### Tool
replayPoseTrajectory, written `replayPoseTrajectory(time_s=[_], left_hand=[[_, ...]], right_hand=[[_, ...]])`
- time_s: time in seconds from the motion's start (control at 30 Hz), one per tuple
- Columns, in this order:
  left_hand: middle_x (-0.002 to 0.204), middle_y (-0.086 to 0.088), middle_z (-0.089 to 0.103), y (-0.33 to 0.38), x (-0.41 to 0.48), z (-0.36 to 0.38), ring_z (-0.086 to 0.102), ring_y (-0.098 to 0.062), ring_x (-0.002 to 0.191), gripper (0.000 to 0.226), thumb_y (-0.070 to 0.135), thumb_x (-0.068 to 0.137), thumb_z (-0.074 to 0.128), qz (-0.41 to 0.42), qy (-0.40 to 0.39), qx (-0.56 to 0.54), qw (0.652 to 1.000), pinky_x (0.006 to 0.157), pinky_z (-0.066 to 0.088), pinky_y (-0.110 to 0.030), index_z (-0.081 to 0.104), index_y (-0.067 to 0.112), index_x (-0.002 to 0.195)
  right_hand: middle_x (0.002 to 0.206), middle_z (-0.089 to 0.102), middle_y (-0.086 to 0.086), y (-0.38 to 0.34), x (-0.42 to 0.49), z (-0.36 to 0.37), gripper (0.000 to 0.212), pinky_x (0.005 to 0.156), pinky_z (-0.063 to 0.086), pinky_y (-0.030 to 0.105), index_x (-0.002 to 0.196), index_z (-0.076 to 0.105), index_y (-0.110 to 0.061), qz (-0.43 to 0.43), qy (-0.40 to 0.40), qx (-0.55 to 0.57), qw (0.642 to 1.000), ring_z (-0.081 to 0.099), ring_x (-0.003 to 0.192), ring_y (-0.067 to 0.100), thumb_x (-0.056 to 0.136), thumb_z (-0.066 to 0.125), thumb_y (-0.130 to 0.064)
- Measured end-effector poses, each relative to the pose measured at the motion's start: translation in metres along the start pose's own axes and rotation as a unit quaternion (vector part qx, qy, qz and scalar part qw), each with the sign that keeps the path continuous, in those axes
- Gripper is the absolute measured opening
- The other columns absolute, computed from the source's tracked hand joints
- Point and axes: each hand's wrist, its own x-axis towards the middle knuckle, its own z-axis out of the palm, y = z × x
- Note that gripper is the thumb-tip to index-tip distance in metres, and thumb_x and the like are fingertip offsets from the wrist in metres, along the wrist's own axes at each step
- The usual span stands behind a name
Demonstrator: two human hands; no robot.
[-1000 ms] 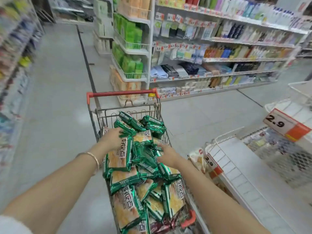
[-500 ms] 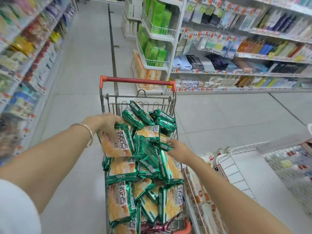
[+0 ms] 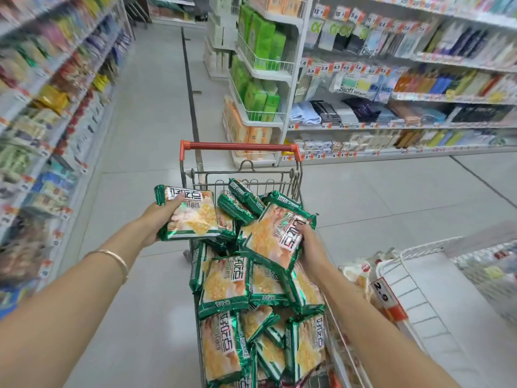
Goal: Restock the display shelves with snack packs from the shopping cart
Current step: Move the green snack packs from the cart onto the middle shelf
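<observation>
We judge the restocking barely begun: the shopping cart [image 3: 240,146] is heaped with green snack packs [image 3: 226,284], and the white display shelf [image 3: 447,292] to the cart's right shows bare board. Our left hand [image 3: 158,218] grips a first pack [image 3: 193,217] lifted over the cart's left rim, thumb across its face; our right hand [image 3: 310,247] pinches a second pack [image 3: 272,236] by its edge, just above the heap near the cart's right side

Single view, taken from wide-angle head camera. Aimed forward and down. Left hand [image 3: 157,219] and right hand [image 3: 311,246] seen close, mid-frame. Cart [image 3: 208,172] framed between and below hands, handle [image 3: 240,146] beyond them. Floor [image 3: 156,121] seen receding far beyond hands. Shelves [image 3: 42,107] left of left hand blurred at frame edge.
</observation>
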Motion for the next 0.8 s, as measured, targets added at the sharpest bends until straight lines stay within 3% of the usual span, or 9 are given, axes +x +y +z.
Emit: replayPoseTrajectory(time_s=[0.1,0.2,0.27,0.37,0.43,0.47,0.57,0.67,0.8], left_hand=[[0.099,-0.009,0.074,0.009,0.001,0.02,0.067,-0.029,0.087,0.089,0.085,0.076,0.047,-0.013,-0.049,0.009,0.999,0.091,0.055,-0.05,0.062,0.007,0.117],[0.097,-0.016,0.077,0.021,-0.011,0.059,0.071,-0.032,0.092,0.084,0.079,0.09,0.021,-0.014,-0.131,0.038,0.991,0.099,0.05,-0.05,0.064,0.011,0.116],[0.117,-0.021,0.071,0.03,-0.024,0.088,0.066,-0.037,0.111,0.093,0.083,0.086,0.015,-0.025,-0.17,0.102,0.98,0.108,0.043,-0.054,0.058,0.015,0.133],[0.164,-0.011,0.019,0.046,-0.044,0.134,0.018,-0.036,0.15,0.094,0.085,0.082,0.001,0.002,-0.234,0.259,0.937,0.118,0.008,-0.06,0.005,0.033,0.159],[0.156,-0.009,0.034,0.055,-0.058,0.165,0.03,-0.031,0.144,0.096,0.085,0.079,-0.001,0.013,-0.302,0.342,0.89,0.119,0.004,-0.058,-0.006,0.031,0.159],[0.152,-0.007,0.037,0.06,-0.066,0.178,0.034,-0.029,0.141,0.1,0.088,0.076,0.0,0.02,-0.334,0.371,0.866,0.118,0.004,-0.058,-0.006,0.033,0.159],[0.167,0.004,-0.002,0.059,-0.063,0.216,0.003,-0.03,0.153,0.103,0.095,0.071,0.019,0.03,-0.395,0.413,0.82,0.118,0.004,-0.062,0.001,0.042,0.157],[0.166,0.001,0.014,0.047,-0.041,0.256,0.019,-0.03,0.151,0.124,0.084,0.061,0.069,0.01,-0.425,0.411,0.806,0.121,0.02,-0.056,0.014,0.031,0.158],[0.151,-0.001,0.043,0.04,-0.051,0.315,0.045,-0.034,0.136,0.128,0.083,0.043,0.08,0.042,-0.47,0.425,0.773,0.114,0.036,-0.055,0.037,0.015,0.142]], right_hand=[[0.105,0.065,0.015,-0.028,-0.009,-0.03,0.029,0.092,0.048,0.044,0.117,0.056,-0.006,0.038,-0.043,0.186,0.981,0.059,0.094,0.027,0.099,0.044,-0.025],[0.094,0.068,0.01,-0.038,-0.026,-0.045,0.027,0.079,0.051,0.037,0.116,0.055,-0.007,0.051,-0.063,0.163,0.983,0.06,0.084,0.024,0.097,0.042,-0.022],[0.088,0.067,0.008,-0.045,-0.035,-0.053,0.023,0.076,0.051,0.036,0.113,0.052,-0.006,0.052,-0.099,0.112,0.987,0.06,0.079,0.021,0.098,0.041,-0.019],[0.095,0.068,0.009,-0.066,-0.048,-0.06,0.024,0.076,0.052,0.031,0.119,0.051,-0.001,0.043,-0.178,-0.062,0.981,0.065,0.081,0.018,0.1,0.045,-0.016],[0.09,0.068,0.013,-0.075,-0.05,-0.065,0.024,0.06,0.049,0.029,0.114,0.061,-0.005,0.018,-0.138,-0.204,0.969,0.063,0.068,0.017,0.099,0.055,-0.023],[0.088,0.068,0.017,-0.077,-0.048,-0.069,0.028,0.058,0.045,0.032,0.11,0.067,-0.011,-0.004,-0.094,-0.261,0.961,0.06,0.065,0.019,0.095,0.063,-0.034],[0.096,0.074,0.02,-0.078,-0.048,-0.094,0.025,0.071,0.045,0.039,0.102,0.075,-0.019,-0.063,-0.009,-0.291,0.955,0.062,0.077,0.023,0.089,0.069,-0.039],[0.09,0.077,0.004,-0.077,-0.06,-0.126,0.012,0.072,0.052,0.028,0.105,0.074,-0.02,-0.084,0.006,-0.273,0.958,0.068,0.076,0.011,0.097,0.066,-0.022],[0.122,0.067,-0.004,-0.067,-0.071,-0.171,0.046,0.095,0.046,0.028,0.129,0.066,-0.019,-0.122,0.175,-0.29,0.933,0.062,0.114,0.01,0.086,0.077,-0.034]])
